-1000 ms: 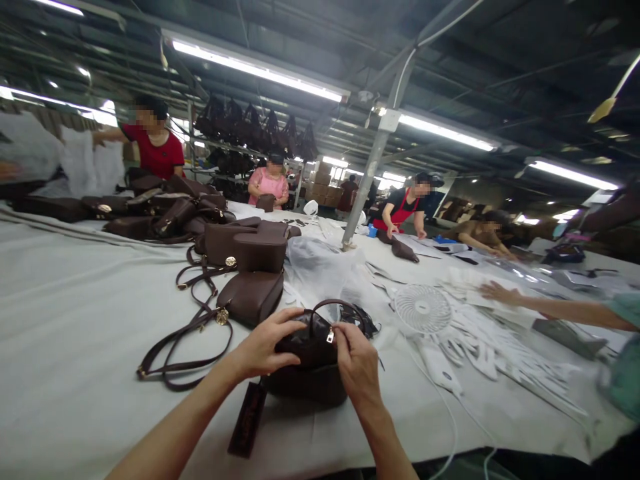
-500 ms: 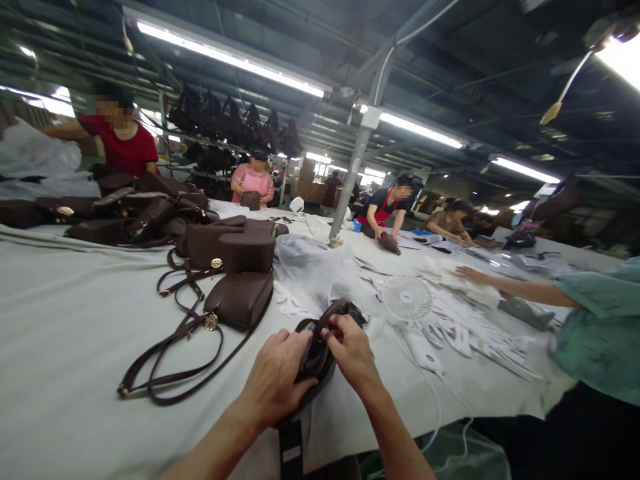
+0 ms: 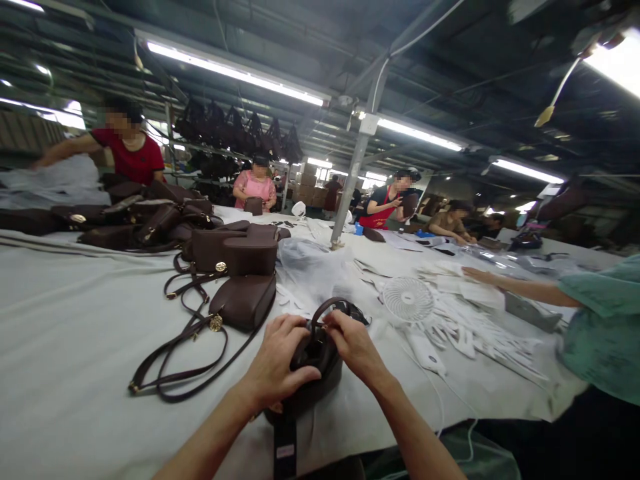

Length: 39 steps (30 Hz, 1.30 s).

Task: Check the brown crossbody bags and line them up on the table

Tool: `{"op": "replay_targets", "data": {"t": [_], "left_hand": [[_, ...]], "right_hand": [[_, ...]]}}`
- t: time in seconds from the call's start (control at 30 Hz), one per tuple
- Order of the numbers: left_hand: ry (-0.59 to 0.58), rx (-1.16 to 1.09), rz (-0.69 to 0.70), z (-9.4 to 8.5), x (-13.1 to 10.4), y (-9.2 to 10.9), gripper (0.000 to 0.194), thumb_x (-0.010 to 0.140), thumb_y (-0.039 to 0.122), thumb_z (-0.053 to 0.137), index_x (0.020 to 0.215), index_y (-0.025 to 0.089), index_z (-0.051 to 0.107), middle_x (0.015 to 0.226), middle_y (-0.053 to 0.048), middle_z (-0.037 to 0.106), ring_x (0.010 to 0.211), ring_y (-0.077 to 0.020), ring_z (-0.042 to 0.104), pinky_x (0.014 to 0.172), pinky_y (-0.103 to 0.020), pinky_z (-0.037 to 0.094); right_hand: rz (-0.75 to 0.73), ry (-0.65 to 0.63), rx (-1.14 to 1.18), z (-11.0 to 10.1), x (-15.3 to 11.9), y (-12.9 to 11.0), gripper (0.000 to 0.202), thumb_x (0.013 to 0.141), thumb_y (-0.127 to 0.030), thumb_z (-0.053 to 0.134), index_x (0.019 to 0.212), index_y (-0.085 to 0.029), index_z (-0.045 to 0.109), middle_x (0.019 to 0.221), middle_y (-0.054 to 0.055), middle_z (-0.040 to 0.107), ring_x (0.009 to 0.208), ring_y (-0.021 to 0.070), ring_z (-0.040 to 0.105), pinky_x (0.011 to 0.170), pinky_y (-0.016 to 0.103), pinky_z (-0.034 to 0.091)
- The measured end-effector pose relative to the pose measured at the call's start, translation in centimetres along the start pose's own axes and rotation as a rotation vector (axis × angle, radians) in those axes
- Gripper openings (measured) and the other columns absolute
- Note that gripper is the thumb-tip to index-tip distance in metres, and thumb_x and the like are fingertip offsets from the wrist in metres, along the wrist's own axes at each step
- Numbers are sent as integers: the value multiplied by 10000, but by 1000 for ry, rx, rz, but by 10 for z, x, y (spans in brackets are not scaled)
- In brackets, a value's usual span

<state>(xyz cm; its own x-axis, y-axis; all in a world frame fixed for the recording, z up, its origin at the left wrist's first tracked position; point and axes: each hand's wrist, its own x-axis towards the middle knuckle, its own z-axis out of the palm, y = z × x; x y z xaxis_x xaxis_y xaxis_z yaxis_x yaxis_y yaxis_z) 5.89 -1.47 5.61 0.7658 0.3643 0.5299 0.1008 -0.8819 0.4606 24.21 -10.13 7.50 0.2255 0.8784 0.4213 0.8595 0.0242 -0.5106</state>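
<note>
Gripping a small dark handbag (image 3: 313, 363) at lower centre of the frame, both hands are closed on it: the left hand (image 3: 277, 363) wraps its near side, fingers curled over the top; the right hand (image 3: 355, 347) pinches at the top opening just under the arched handle (image 3: 325, 308), apparently at the zip pull, though the pull itself is too small to make out.

Step in hand, as judged: working the top closure of the bag while the other hand steadies the body. The next move would call for a firm hold by the left hand and a straight pull along the opening by the right.

Position: the bag rests on the grey table (image 3: 75, 320), between the two hands and touching both; a dark strap or tag (image 3: 285, 443) hangs from it over the near edge.

Beyond, left of centre: a brown crossbody bag (image 3: 243, 300) with its long strap looped on the cloth, then stacked brown bags (image 3: 235, 248).

Right of centre: a small white fan (image 3: 401, 299) among white paper pieces; a co-worker's arm (image 3: 515, 287) in a green sleeve reaching across them.

Far, upper half of the frame: other people working at the table, a metal post (image 3: 350, 183), dark bags hanging on a rack.
</note>
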Motion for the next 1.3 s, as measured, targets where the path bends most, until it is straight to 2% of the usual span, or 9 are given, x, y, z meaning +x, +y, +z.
{"op": "replay_targets", "data": {"t": [0.13, 0.27, 0.4, 0.57, 0.77, 0.87, 1.03, 1.23, 1.3], "left_hand": [[-1, -114, -62, -2, 13, 5, 437, 866, 223, 509, 1303, 221, 526, 1305, -96, 555, 1223, -284, 428, 1060, -506, 307], [-79, -103, -169, 1, 26, 11, 284, 817, 173, 545, 1034, 273, 698, 1203, -47, 608, 1174, -268, 473, 1039, -491, 318], [-82, -67, -270, 7, 35, 20, 160, 782, 204, 628, 908, 262, 708, 1179, -43, 600, 1157, -270, 481, 1025, -501, 325], [-61, -69, -196, 0, 33, 25, 89, 801, 145, 577, 744, 196, 621, 1175, -57, 600, 1187, -263, 463, 1075, -525, 264], [-181, -216, -93, -14, 16, 24, 146, 866, 126, 421, 831, 209, 536, 809, 19, 611, 820, -151, 574, 1158, -491, 195], [-115, -137, -145, -6, 10, 26, 146, 886, 139, 390, 843, 209, 510, 807, 7, 604, 798, -162, 573, 1143, -535, 222], [-24, 63, -116, 5, 0, 30, 168, 892, 128, 417, 839, 205, 557, 902, -32, 663, 984, -220, 589, 1107, -643, 188], [364, 351, 67, 16, -6, 31, 271, 932, 149, 397, 713, 188, 552, 630, -7, 574, 685, -187, 533, 874, -442, 426], [384, 351, 116, 15, -5, 26, 287, 935, 147, 390, 696, 187, 545, 586, -3, 546, 631, -181, 506, 758, -386, 437]], "right_hand": [[-14, 14, 29, -5, 0, 4, 175, 817, -124, 457, 887, -180, 607, 822, 40, 668, 782, 177, 611, 733, 282, 450], [77, 25, 57, -5, -1, 9, 197, 789, -137, 455, 899, -170, 614, 797, 42, 665, 743, 179, 606, 700, 288, 462], [170, 21, 172, -3, 0, 12, 246, 763, -149, 460, 965, -165, 599, 768, 29, 665, 701, 169, 626, 678, 280, 482], [202, 33, 252, -4, 4, 16, 115, 767, -245, 504, 858, -197, 556, 718, -1, 644, 632, 148, 612, 593, 251, 481], [323, 40, 493, -1, 4, 16, 133, 718, -293, 575, 781, -218, 485, 608, -62, 541, 506, 133, 563, 457, 232, 459], [218, 26, 350, -1, 2, 11, 26, 769, -225, 543, 761, -204, 530, 639, -34, 568, 581, 137, 580, 540, 238, 479], [-147, -106, -15, -5, 2, 1, 170, 876, -125, 466, 805, -167, 615, 835, 62, 639, 823, 169, 604, 772, 270, 463], [-67, -140, -221, -5, 8, -5, 172, 839, -57, 487, 762, -147, 612, 775, 55, 637, 736, 150, 575, 689, 238, 399], [-44, -113, -193, -6, 7, -5, 169, 835, -76, 500, 727, -153, 604, 725, 37, 627, 684, 140, 561, 650, 233, 381]]}}
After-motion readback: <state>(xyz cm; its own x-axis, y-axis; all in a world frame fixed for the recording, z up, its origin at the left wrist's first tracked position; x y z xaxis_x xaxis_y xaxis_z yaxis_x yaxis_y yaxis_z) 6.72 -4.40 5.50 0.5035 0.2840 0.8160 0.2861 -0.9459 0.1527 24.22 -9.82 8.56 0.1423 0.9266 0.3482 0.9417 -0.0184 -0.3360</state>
